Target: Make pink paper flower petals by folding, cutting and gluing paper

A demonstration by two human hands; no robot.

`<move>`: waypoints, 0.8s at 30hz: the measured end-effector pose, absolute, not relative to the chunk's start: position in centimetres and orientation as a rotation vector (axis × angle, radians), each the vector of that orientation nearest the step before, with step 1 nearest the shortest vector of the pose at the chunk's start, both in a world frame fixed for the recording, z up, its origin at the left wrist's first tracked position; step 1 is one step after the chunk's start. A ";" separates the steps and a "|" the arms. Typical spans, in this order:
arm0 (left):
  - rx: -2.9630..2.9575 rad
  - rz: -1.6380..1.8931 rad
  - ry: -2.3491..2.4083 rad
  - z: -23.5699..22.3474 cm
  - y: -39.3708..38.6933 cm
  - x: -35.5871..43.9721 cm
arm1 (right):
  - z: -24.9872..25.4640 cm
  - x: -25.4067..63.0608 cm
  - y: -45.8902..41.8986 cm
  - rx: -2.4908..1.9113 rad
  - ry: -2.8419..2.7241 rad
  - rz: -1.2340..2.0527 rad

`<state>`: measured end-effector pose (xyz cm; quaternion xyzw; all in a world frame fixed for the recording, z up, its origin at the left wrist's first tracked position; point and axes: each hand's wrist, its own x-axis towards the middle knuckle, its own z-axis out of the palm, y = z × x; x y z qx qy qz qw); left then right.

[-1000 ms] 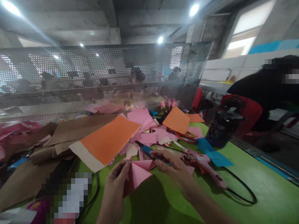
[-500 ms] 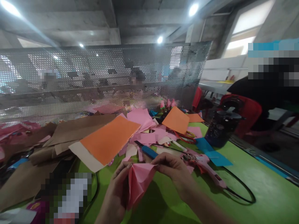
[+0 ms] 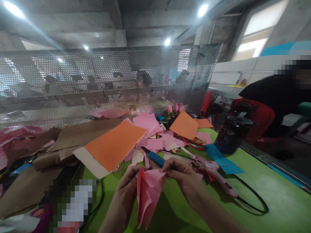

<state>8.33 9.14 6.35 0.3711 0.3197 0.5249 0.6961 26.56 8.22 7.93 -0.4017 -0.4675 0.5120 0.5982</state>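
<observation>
Low in the middle of the head view, a folded piece of pink paper (image 3: 152, 194) hangs between both hands above the green tabletop. My left hand (image 3: 127, 187) is closed on its upper left edge, thumb and fingers pinching it. At the upper right corner, my right hand (image 3: 181, 174) pinches the same paper between thumb and fingertips. Pleats open downward along the paper's left side. Just beyond my hands lies a utility knife (image 3: 156, 158) with a blue handle. To the right of my right hand rests a pink glue gun (image 3: 217, 178) with a black cord.
Orange sheets (image 3: 116, 145), brown paper (image 3: 82, 134) and pink scraps (image 3: 148, 124) cover the table's far side. A blue strip (image 3: 223, 158) and a dark tumbler (image 3: 230, 132) stand at right. Behind rises a perforated metal screen (image 3: 107, 77). Another person (image 3: 274, 90) sits at far right.
The pink paper has turned and dropped slightly, so its folds now spread wider and face me more. Both hands keep their pinch and have shifted slightly right in the view.
</observation>
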 end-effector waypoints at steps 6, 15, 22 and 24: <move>1.118 1.145 0.764 6.8 9.1 7.4 | 8.1 26.8 8.2 -0.884 -1.090 1.195; 1.321 1.161 0.758 7.0 9.4 7.6 | 7.7 27.0 8.4 -0.972 -1.091 1.124; 1.472 1.150 0.793 6.8 9.3 7.4 | 8.3 27.0 8.0 -0.975 -1.133 1.134; 1.534 1.166 0.788 6.6 9.4 7.3 | 8.6 27.0 7.8 -0.969 -1.108 1.199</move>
